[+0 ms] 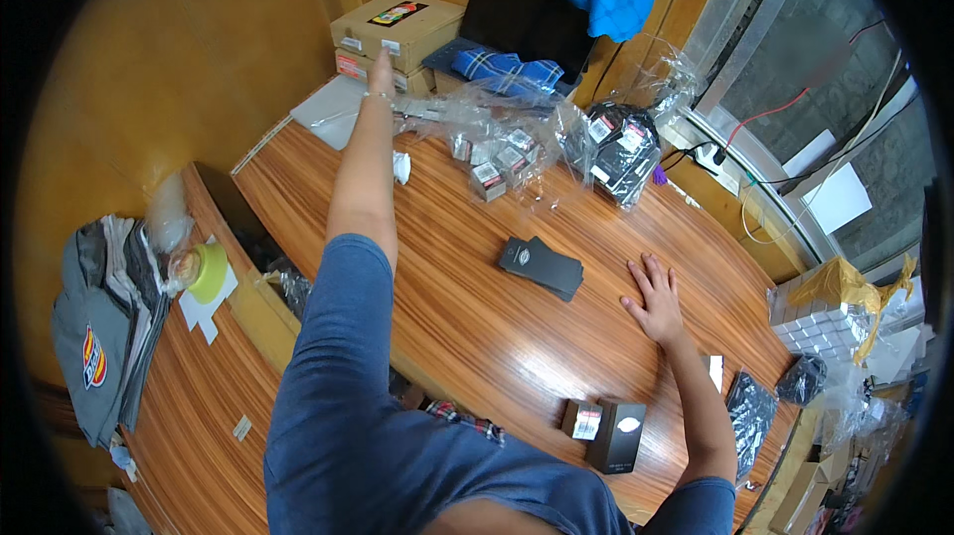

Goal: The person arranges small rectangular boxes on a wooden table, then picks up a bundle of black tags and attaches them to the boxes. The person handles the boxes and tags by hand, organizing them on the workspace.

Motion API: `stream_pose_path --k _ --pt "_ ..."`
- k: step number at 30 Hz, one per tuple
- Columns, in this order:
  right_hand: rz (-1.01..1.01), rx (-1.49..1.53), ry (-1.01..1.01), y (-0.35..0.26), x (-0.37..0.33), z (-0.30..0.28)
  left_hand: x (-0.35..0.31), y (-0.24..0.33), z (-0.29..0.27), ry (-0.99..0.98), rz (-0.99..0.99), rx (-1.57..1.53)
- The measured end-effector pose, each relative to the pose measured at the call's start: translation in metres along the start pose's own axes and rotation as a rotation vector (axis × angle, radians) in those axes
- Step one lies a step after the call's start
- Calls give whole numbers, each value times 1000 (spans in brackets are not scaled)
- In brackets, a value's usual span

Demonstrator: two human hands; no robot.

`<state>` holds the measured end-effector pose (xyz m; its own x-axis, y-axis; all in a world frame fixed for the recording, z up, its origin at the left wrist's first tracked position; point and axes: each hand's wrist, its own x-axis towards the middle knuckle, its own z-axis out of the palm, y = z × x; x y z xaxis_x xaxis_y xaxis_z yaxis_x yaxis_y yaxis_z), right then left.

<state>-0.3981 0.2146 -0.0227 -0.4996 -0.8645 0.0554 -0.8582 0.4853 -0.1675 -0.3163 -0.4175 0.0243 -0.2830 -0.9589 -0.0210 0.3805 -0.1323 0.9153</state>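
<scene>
My left arm stretches to the far left. My left hand (382, 76), seen edge-on with fingers extended, is in front of the stacked cardboard boxes (427, 23); whether it touches them I cannot tell. Clear plastic wrap (427, 116) lies beside its wrist. My right hand (656, 305) rests flat on the wooden table (457, 267), fingers spread, holding nothing. To its left lie fanned flat black cards (542, 268). Near my body stand a black box (616, 438) and a smaller dark box with a white label (581, 420).
Small labelled boxes (489, 180) in clear plastic and a black plastic-wrapped bundle (624, 152) lie at the back. Behind them sits an open laptop (522, 23). Folded grey clothes (94, 336) and yellow-green tape (209, 274) are at left; wrapped boxes (820, 321) at right.
</scene>
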Motion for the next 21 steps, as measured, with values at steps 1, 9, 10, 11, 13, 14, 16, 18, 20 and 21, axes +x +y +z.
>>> stream_pose_path --k 1,9,10,11,13,14,16,18,20,21 --pt "6 1 -6 -1 -1 -3 7 1 4 59 -61 96" --pt "1 15 -18 -3 8 -3 74 22 9 32 -348 -125" --pt "30 1 -22 2 4 -4 60 22 29 79 -379 -72" --pt "51 -3 -24 3 1 -6 45 30 43 131 -394 -15" --pt "59 5 -25 2 1 -7 24 42 59 86 -388 109" --pt "59 15 -21 2 2 -7 19 45 61 69 -381 173" --pt "-10 50 -8 -4 14 -6 74 49 8 42 -300 -35" --pt "-1 50 -6 -1 13 -6 69 45 4 -36 -266 -212" --pt "21 44 -5 0 10 -6 48 54 -7 -107 -229 -347" --pt "29 44 -3 -1 8 -6 33 65 -18 -88 -204 -359"
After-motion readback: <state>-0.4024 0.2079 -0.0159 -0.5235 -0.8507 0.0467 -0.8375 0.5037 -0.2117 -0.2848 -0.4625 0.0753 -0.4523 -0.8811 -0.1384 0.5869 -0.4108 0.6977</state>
